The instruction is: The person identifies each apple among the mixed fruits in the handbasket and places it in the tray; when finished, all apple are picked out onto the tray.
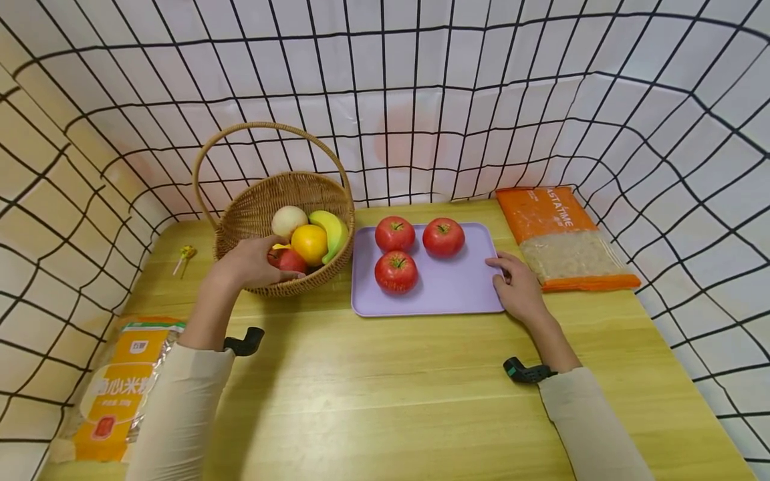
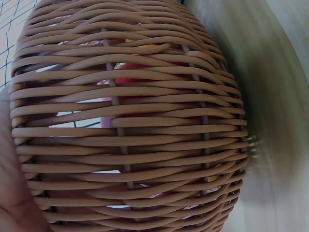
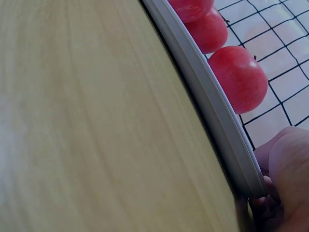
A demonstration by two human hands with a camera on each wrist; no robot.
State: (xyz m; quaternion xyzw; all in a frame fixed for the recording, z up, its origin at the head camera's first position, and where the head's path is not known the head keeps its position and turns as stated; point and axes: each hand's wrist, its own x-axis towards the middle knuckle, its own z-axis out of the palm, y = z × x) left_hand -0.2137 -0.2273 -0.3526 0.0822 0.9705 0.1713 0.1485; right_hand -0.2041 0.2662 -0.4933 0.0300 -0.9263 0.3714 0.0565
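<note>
My left hand (image 1: 255, 262) reaches over the near left rim of a wicker basket (image 1: 301, 287), thumb and fingers round a red apple (image 1: 290, 260) inside. Beside that apple lie an orange (image 1: 309, 244), a green-yellow banana (image 1: 334, 234) and a pale round fruit (image 1: 289, 220). In the left wrist view, the basket's woven side (image 2: 130, 135) hides most of the fruit. A lilac tray (image 1: 451, 287) carries three red apples, one (image 1: 396, 272) nearest the front. On the tray's right edge, my right hand (image 1: 520, 287) holds the rim between thumb and fingers.
An orange-and-clear food bag (image 1: 565, 237) lies right of the tray. At the front left is a yellow food packet (image 1: 120, 394), with a lollipop (image 1: 185, 257) farther back. Black wire grid (image 1: 415, 100) encloses the back and sides of the wooden table (image 1: 373, 387).
</note>
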